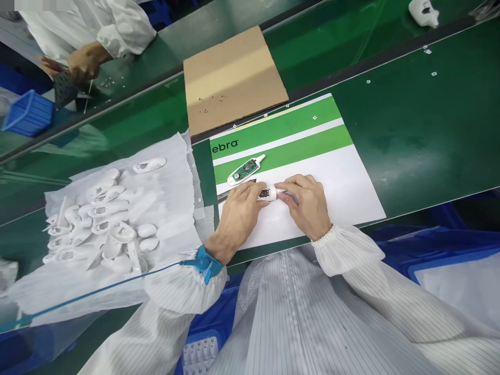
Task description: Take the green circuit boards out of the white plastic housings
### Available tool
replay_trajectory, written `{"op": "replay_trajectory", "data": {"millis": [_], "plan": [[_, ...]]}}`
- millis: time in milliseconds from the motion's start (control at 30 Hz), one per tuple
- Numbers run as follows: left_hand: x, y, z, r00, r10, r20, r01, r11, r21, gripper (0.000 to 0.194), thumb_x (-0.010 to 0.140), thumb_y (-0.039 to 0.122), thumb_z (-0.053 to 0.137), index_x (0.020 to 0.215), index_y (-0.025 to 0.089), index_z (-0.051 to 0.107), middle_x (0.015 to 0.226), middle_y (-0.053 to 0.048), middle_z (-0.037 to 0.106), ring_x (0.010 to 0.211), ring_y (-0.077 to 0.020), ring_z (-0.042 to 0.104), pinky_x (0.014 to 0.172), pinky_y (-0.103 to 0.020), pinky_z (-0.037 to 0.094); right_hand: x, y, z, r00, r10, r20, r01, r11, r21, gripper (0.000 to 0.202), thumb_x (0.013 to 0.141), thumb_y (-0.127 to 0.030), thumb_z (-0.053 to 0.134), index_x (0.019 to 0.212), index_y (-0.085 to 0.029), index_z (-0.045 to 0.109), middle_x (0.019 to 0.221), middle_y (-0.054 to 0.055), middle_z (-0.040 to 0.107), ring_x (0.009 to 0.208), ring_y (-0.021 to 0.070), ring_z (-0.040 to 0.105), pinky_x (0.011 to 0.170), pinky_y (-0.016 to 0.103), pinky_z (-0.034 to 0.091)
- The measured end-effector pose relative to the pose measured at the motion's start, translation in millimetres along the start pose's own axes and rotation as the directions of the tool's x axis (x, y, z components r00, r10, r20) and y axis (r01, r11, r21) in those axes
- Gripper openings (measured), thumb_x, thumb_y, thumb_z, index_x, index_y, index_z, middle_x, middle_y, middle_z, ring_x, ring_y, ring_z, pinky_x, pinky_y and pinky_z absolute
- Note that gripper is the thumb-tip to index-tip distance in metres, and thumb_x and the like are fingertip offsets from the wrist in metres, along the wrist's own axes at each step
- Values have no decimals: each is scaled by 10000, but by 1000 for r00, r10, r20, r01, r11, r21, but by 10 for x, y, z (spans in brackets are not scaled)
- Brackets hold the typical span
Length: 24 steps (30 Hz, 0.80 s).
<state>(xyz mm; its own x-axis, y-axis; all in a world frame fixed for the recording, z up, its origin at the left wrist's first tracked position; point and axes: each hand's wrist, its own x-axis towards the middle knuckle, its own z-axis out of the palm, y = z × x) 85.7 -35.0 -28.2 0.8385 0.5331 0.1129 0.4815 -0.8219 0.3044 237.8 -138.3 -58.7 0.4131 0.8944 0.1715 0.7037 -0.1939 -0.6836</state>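
Both my hands are closed on one small white digital thermometer [267, 194] above the white part of the printed sheet. My left hand [241, 208] grips the body, beside its dark window. At the narrow tip end, the fingers of my right hand [307, 202] pinch the thermometer. Just beyond my left hand lies an open thermometer half [247, 169], with a green circuit board showing inside. A dark, thin tool, perhaps tweezers [226, 196], is partly hidden under my left hand. A blue wrist strap [206, 263] with a cord circles my left wrist.
White casing parts [111, 224] lie piled on thin white wrapping [172, 187] at left. Tiny dark bits dot a cardboard sheet [234, 78]. Small white squares are scattered on the green table [422, 135]. Across the bench, a co-worker's hand [84, 63] works near a blue basket [29, 113].
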Motion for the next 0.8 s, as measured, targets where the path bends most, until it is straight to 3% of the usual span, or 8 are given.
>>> {"op": "replay_trajectory", "data": {"millis": [300,467,600,700,800], "plan": [[48,49,-100,998,3,60,-9,994,105,260,901,213,640,1156,164,638,1129,-94,719,1097,-281,623,918,-443,514,-7,-1,0,1000,-3,-10,3,1000,-9,202,936,-298,583,1070,-284,733,1042,40,677,974,248,536,824,407,392],[67,52,-38,996,-39,79,39,999,3,226,893,239,658,1116,202,668,1046,-59,722,1018,-230,642,858,-356,545,-2,-22,-25,1000,20,24,-20,1000,-5,212,959,-326,550,1059,-283,732,1041,27,668,970,227,523,812,381,363],[73,58,5,994,-99,54,98,994,38,220,930,234,598,1126,185,684,1065,-93,706,1027,-254,639,871,-383,538,43,-104,14,1000,9,17,-8,998,-69,305,967,-454,516,1146,-292,702,1044,42,653,978,231,507,794,382,324],[95,29,-84,976,-189,110,198,977,-79,378,871,330,694,1218,191,644,1097,-93,696,1043,-251,646,918,-380,525,76,-151,66,999,-33,11,34,987,-155,334,972,-498,486,1166,-319,691,1024,51,630,956,227,496,760,378,294],[112,9,-176,970,-205,129,230,949,-218,568,856,413,704,1349,189,533,1277,-89,643,1181,-254,593,1011,-394,474,70,-164,98,998,-57,14,59,978,-202,295,973,-451,505,1183,-336,678,1036,49,612,948,219,481,756,368,281]]}}
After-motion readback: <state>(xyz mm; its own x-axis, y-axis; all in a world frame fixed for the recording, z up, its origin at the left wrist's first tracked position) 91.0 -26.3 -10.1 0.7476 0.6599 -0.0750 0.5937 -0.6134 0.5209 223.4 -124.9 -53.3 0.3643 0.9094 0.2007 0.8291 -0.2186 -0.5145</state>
